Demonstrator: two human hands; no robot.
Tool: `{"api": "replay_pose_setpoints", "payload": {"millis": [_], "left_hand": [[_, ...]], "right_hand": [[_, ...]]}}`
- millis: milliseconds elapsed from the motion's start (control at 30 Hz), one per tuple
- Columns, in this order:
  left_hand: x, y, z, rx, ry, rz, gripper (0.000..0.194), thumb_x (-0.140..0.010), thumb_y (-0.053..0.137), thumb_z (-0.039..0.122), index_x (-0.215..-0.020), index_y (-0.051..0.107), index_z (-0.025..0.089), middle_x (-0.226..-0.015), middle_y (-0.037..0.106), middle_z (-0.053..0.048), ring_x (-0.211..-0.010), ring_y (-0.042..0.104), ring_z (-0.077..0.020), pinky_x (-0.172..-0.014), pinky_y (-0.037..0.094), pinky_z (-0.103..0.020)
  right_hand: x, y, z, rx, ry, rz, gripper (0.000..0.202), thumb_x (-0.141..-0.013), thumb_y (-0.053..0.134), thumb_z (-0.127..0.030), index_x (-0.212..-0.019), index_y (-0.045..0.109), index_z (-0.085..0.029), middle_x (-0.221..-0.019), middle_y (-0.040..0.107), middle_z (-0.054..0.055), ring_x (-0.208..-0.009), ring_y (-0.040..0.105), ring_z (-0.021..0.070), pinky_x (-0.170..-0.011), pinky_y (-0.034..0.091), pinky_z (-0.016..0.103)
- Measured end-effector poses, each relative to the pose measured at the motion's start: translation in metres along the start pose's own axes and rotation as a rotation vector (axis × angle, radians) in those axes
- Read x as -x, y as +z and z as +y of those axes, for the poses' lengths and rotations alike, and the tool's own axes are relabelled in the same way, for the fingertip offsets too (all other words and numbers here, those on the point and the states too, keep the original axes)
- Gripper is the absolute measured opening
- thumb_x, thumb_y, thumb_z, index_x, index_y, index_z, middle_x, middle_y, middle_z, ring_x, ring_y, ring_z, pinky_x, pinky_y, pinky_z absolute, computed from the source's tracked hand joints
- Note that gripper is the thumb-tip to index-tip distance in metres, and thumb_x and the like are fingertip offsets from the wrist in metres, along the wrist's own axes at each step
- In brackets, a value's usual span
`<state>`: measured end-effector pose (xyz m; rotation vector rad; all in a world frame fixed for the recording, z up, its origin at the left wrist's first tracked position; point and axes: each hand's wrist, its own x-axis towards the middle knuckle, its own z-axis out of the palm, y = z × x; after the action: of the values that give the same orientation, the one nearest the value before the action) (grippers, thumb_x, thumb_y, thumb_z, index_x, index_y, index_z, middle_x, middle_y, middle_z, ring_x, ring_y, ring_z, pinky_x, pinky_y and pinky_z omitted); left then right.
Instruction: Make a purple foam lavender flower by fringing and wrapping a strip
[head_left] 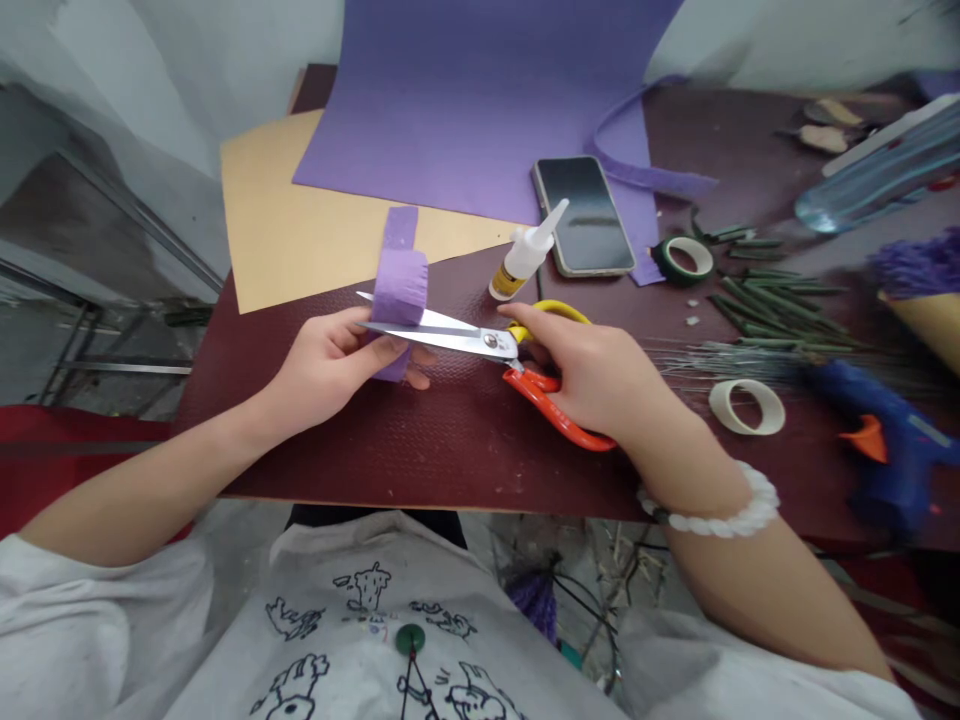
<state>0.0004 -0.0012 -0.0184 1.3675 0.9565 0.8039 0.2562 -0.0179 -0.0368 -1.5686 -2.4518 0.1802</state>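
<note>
Closed around a folded purple paper strip (402, 280), my left hand (337, 362) is left of centre, thumb in front and some fingertips showing behind. My right hand (589, 370) grips the scissors (480, 340) by their yellow and red handles. The scissor blades are parted and point left, with the strip between them; one blade crosses in front of it near my left thumb. A small white glue bottle (519, 265) stands just behind the scissors.
Behind lie a purple sheet (480, 110), a tan sheet (285, 210) and a phone (586, 215). To the right are green tape (684, 260), green stems (780, 305), wires, a white tape roll (747, 407), a blue glue gun (892, 440) and a clear bottle (885, 165).
</note>
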Motion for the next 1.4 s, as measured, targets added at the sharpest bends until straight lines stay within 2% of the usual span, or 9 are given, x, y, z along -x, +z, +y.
{"api": "replay_pose_setpoints", "payload": {"millis": [200, 433, 700, 867, 933, 1000, 1100, 1267, 1400], "left_hand": [[0.0, 0.001, 0.0, -0.011, 0.003, 0.01, 0.019, -0.086, 0.063, 0.027, -0.095, 0.067, 0.011, -0.087, 0.076, -0.007, -0.073, 0.073, -0.0181, -0.078, 0.061, -0.031], [-0.002, 0.001, -0.001, -0.018, 0.027, 0.029, 0.014, -0.085, 0.063, 0.023, -0.09, 0.067, 0.01, -0.084, 0.075, -0.005, -0.069, 0.073, -0.0165, -0.075, 0.061, -0.029], [-0.002, -0.001, -0.001, 0.011, 0.02, 0.018, 0.012, -0.086, 0.062, 0.021, -0.087, 0.066, 0.01, -0.082, 0.074, -0.005, -0.069, 0.073, -0.0169, -0.075, 0.061, -0.029], [-0.004, -0.001, 0.0, -0.005, 0.022, 0.021, 0.011, -0.086, 0.061, 0.021, -0.085, 0.066, 0.01, -0.081, 0.074, -0.005, -0.068, 0.072, -0.0164, -0.074, 0.06, -0.029], [-0.004, -0.001, 0.0, -0.002, 0.038, 0.023, 0.011, -0.086, 0.061, 0.021, -0.084, 0.065, 0.011, -0.08, 0.074, -0.005, -0.066, 0.071, -0.0157, -0.072, 0.06, -0.029], [-0.004, -0.001, 0.0, 0.011, 0.058, 0.023, 0.01, -0.086, 0.061, 0.021, -0.085, 0.065, 0.012, -0.079, 0.073, -0.004, -0.065, 0.071, -0.0154, -0.07, 0.06, -0.029], [-0.003, -0.001, -0.001, 0.041, 0.079, 0.022, 0.011, -0.086, 0.062, 0.022, -0.088, 0.065, 0.012, -0.078, 0.072, -0.003, -0.066, 0.071, -0.0162, -0.071, 0.06, -0.031], [-0.002, 0.0, -0.001, 0.026, 0.083, 0.04, 0.011, -0.086, 0.062, 0.022, -0.087, 0.065, 0.011, -0.076, 0.072, -0.004, -0.067, 0.071, -0.0169, -0.072, 0.06, -0.031], [-0.003, -0.001, 0.001, -0.009, 0.064, 0.042, 0.01, -0.086, 0.062, 0.021, -0.087, 0.065, 0.011, -0.077, 0.073, -0.004, -0.066, 0.072, -0.0163, -0.071, 0.06, -0.028]], "right_hand": [[-0.003, 0.006, 0.001, 0.059, 0.001, 0.034, 0.05, -0.079, 0.048, -0.036, -0.123, 0.056, -0.014, -0.074, 0.066, 0.005, -0.065, 0.058, 0.0198, -0.055, 0.036, 0.028], [-0.006, 0.011, 0.006, 0.147, -0.048, 0.094, 0.043, -0.08, 0.043, -0.034, -0.114, 0.06, -0.013, -0.084, 0.071, 0.009, -0.066, 0.061, 0.0199, -0.052, 0.034, 0.028], [-0.011, 0.012, 0.009, 0.199, -0.047, 0.074, 0.043, -0.08, 0.044, -0.038, -0.111, 0.061, -0.014, -0.075, 0.069, 0.008, -0.064, 0.061, 0.0204, -0.052, 0.031, 0.027], [-0.009, 0.01, 0.007, 0.164, -0.023, 0.046, 0.044, -0.083, 0.044, -0.038, -0.116, 0.06, -0.013, -0.081, 0.07, 0.009, -0.069, 0.062, 0.0234, -0.053, 0.035, 0.03], [-0.007, 0.01, 0.007, 0.101, -0.041, 0.042, 0.049, -0.086, 0.042, -0.04, -0.123, 0.054, -0.012, -0.094, 0.07, 0.012, -0.08, 0.063, 0.0252, -0.061, 0.042, 0.033], [-0.004, 0.011, 0.006, 0.027, -0.085, 0.055, 0.055, -0.089, 0.041, -0.043, -0.132, 0.046, -0.009, -0.109, 0.065, 0.016, -0.096, 0.059, 0.0278, -0.079, 0.046, 0.039], [-0.003, 0.012, 0.006, -0.039, -0.117, 0.068, 0.062, -0.09, 0.04, -0.048, -0.138, 0.037, -0.008, -0.119, 0.059, 0.02, -0.109, 0.052, 0.0307, -0.097, 0.04, 0.047], [-0.004, 0.009, 0.005, -0.039, -0.081, 0.015, 0.064, -0.088, 0.042, -0.047, -0.138, 0.039, -0.007, -0.108, 0.063, 0.018, -0.096, 0.058, 0.0284, -0.08, 0.047, 0.041], [-0.005, 0.008, 0.002, 0.02, -0.065, 0.02, 0.062, -0.086, 0.043, -0.043, -0.136, 0.042, -0.006, -0.101, 0.066, 0.016, -0.087, 0.061, 0.0273, -0.07, 0.046, 0.036]]}}
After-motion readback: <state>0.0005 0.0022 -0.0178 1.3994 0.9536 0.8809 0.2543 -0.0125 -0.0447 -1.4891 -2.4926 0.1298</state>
